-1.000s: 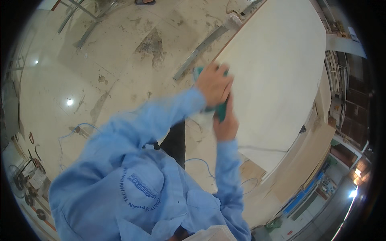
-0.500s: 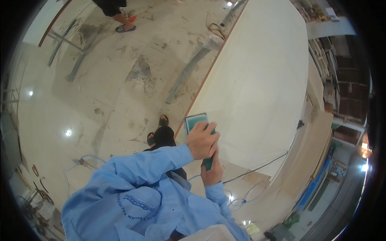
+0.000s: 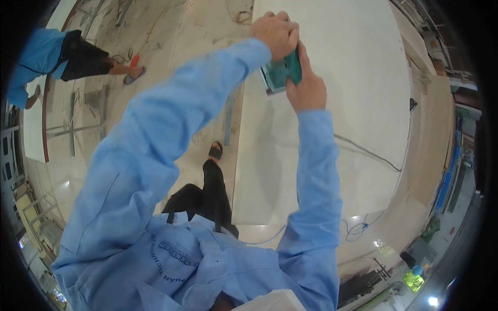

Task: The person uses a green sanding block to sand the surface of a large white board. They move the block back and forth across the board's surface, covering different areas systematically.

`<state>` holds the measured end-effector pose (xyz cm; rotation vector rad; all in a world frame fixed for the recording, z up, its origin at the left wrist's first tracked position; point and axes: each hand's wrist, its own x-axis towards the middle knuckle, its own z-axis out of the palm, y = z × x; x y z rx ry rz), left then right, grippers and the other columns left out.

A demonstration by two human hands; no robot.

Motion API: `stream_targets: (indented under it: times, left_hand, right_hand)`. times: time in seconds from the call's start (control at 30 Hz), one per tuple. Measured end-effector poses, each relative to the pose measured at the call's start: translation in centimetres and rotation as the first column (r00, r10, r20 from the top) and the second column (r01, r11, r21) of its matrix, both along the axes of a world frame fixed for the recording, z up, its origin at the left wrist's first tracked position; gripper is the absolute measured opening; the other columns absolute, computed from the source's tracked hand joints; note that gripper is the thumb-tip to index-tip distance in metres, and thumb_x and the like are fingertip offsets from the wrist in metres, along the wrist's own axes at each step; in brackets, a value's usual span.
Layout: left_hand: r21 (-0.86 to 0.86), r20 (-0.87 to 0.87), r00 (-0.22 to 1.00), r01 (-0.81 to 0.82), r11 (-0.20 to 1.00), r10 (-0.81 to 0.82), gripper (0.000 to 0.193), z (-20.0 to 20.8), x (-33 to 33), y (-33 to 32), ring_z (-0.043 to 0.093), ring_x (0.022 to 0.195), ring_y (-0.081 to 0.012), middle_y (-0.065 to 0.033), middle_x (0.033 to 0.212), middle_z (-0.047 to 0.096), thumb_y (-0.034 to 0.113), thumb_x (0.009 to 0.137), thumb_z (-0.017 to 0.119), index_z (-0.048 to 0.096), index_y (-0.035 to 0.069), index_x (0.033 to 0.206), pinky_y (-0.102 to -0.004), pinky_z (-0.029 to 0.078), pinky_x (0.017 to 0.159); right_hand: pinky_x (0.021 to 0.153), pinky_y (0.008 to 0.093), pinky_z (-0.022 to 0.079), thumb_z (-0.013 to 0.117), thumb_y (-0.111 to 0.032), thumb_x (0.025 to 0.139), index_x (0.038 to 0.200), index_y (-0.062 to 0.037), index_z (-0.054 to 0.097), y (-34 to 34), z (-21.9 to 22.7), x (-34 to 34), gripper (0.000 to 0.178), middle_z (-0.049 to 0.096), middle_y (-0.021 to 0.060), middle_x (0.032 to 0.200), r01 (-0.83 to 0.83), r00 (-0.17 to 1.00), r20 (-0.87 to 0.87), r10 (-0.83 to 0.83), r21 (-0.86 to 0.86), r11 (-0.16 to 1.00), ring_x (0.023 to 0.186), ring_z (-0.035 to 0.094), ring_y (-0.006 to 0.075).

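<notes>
A green electric sander [image 3: 279,72] with a flat rectangular base rests on a large white panel [image 3: 353,78], near the panel's left edge. My left hand [image 3: 276,34] wraps over the far end of the tool, knuckles up. From the right, my right hand [image 3: 308,89] grips its near end, thumb and fingers around the green body. Both arms reach forward in blue sleeves. My palms hide part of the sander.
A dark cord [image 3: 369,152] trails across the panel toward its right edge. At the far left, another person [image 3: 49,57] leans over a second white panel [image 3: 35,129]. Brown boards [image 3: 438,135] lie along the right, and a blue hose [image 3: 358,229] coils on the floor.
Both hands have carried the sander forward along the panel, from its near left edge to farther away. My arms are more stretched out. The other person shows more fully at left.
</notes>
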<state>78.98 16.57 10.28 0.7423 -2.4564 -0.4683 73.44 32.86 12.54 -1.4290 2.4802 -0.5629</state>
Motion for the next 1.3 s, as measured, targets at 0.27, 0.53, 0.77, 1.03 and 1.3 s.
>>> stream_targets:
  times: [0.27, 0.53, 0.77, 1.03, 1.3]
  left_hand:
    - [-0.015, 0.126, 0.987, 0.099, 0.995, -0.096, 0.033, -0.9, 2.7, 4.1, 0.058, 0.104, -0.0370, -0.0166, 0.118, 0.061, 0.033, 0.092, 0.052, 0.071, 0.011, 0.108, -0.0503, 0.050, 0.088]
    - [0.261, -0.157, 0.943, 0.327, 0.908, -0.295, 0.029, 1.8, 11.5, 13.8, 0.055, 0.107, -0.0371, -0.0162, 0.117, 0.058, 0.023, 0.076, 0.069, 0.069, 0.009, 0.102, -0.0471, 0.045, 0.094]
    - [0.189, -0.204, 0.951, 0.272, 0.943, -0.234, 0.020, 1.3, 0.4, -3.9, 0.056, 0.102, -0.0344, -0.0146, 0.114, 0.059, 0.019, 0.077, 0.066, 0.068, 0.008, 0.094, -0.0471, 0.045, 0.092]
    - [-0.034, -0.135, 0.962, 0.236, 0.971, -0.239, 0.028, -1.6, -14.5, -27.4, 0.063, 0.097, -0.0360, -0.0161, 0.109, 0.066, 0.028, 0.089, 0.052, 0.074, 0.015, 0.099, -0.0493, 0.051, 0.083]
    - [-0.052, -0.046, 0.889, 0.454, 0.889, -0.456, 0.036, -0.4, -16.2, -23.5, 0.060, 0.101, -0.0361, -0.0128, 0.115, 0.065, 0.026, 0.091, 0.050, 0.067, 0.017, 0.121, -0.0459, 0.048, 0.092]
  right_hand:
    - [0.067, 0.0531, 0.053, 0.070, -0.014, 0.084, 0.162, -0.0245, 0.022, 5.2, -1.8, 3.4, 0.092, 0.070, 0.0219, 0.089, 0.022, 0.999, 0.031, -0.020, -0.065, 0.998, 0.077, 0.068, 0.0419]
    - [0.069, 0.0450, 0.056, 0.068, -0.004, 0.084, 0.156, -0.0122, 0.037, 15.0, 1.7, 12.5, 0.079, 0.070, 0.0202, 0.109, 0.146, 0.976, 0.163, -0.145, 0.007, 0.989, 0.085, 0.069, 0.0401]
    - [0.069, 0.0443, 0.057, 0.068, -0.002, 0.082, 0.156, -0.0123, 0.037, -2.7, 0.3, 1.1, 0.081, 0.070, 0.0219, 0.107, 0.111, 0.993, 0.046, -0.107, -0.105, 0.988, 0.085, 0.069, 0.0427]
    - [0.069, 0.0522, 0.056, 0.068, -0.019, 0.085, 0.158, -0.0258, 0.030, -25.5, -0.4, -13.5, 0.083, 0.071, 0.0203, 0.087, 0.098, 0.991, -0.089, -0.102, -0.049, 0.994, 0.078, 0.068, 0.0430]
    - [0.067, 0.0525, 0.054, 0.069, -0.024, 0.086, 0.161, -0.0239, 0.025, -20.8, -0.5, -9.5, 0.086, 0.070, 0.0211, 0.086, 0.329, 0.944, 0.009, -0.329, -0.084, 0.941, 0.075, 0.068, 0.0417]
